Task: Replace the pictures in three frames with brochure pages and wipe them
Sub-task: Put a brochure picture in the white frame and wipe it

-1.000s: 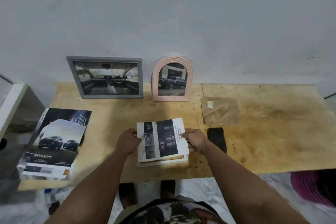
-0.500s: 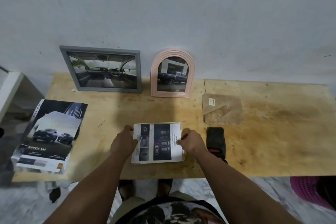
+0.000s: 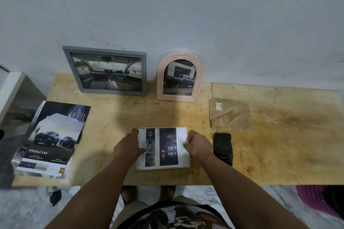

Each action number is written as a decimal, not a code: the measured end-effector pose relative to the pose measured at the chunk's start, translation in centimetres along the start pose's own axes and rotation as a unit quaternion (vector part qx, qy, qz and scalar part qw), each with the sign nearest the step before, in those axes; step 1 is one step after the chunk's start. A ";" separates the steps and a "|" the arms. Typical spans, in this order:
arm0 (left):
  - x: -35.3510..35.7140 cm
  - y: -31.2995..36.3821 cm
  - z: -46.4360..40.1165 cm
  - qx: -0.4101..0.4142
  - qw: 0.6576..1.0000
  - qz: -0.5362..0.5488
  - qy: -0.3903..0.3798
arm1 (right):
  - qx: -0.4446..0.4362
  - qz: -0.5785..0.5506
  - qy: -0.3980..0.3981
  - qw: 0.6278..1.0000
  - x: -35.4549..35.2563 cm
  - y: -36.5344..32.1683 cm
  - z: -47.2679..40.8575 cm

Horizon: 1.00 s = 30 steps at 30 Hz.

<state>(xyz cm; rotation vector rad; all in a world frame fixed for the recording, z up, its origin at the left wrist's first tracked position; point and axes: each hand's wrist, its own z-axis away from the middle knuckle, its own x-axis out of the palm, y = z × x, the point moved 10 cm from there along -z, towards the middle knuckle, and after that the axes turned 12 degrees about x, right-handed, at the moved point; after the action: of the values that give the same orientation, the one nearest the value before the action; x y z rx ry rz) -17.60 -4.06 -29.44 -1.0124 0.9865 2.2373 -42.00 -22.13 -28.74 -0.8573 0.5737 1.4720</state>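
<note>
Brochure page point(image 3: 163, 148) laid flat on white frame point(image 3: 187, 166), near table point(image 3: 279, 154) front edge.
Its left edge is pinched by the left hand point(image 3: 128, 147), its right edge by the right hand point(image 3: 198, 145). Grey frame point(image 3: 107, 70) and pink arched frame point(image 3: 179, 76) are leaned against the wall behind.

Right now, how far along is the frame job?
Two look refilled: the grey frame and pink arched frame lean on the wall showing car pictures. In hand: left hand and right hand seat a brochure page on the third. Left: backing, wiping with the cloth.
</note>
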 end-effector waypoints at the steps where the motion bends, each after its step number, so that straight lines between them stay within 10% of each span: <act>1: 0.1 0.0 0.0 0.001 1.000 -0.002 -0.002 | -0.002 -0.003 0.002 1.000 -0.1 -0.1 0.0; 14: 0.5 2.3 0.2 0.130 0.978 -0.165 -0.009 | -0.107 0.064 0.024 0.992 0.8 -1.8 0.9; 30: 0.3 1.1 0.1 0.098 0.987 -0.126 -0.015 | -0.086 0.025 0.012 0.996 0.8 -1.4 0.1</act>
<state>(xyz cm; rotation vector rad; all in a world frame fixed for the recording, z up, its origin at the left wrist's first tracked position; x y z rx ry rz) -18.53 -4.61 -29.21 -0.9550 0.9833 1.9041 -40.60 -21.40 -29.14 -1.0028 0.4941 1.5764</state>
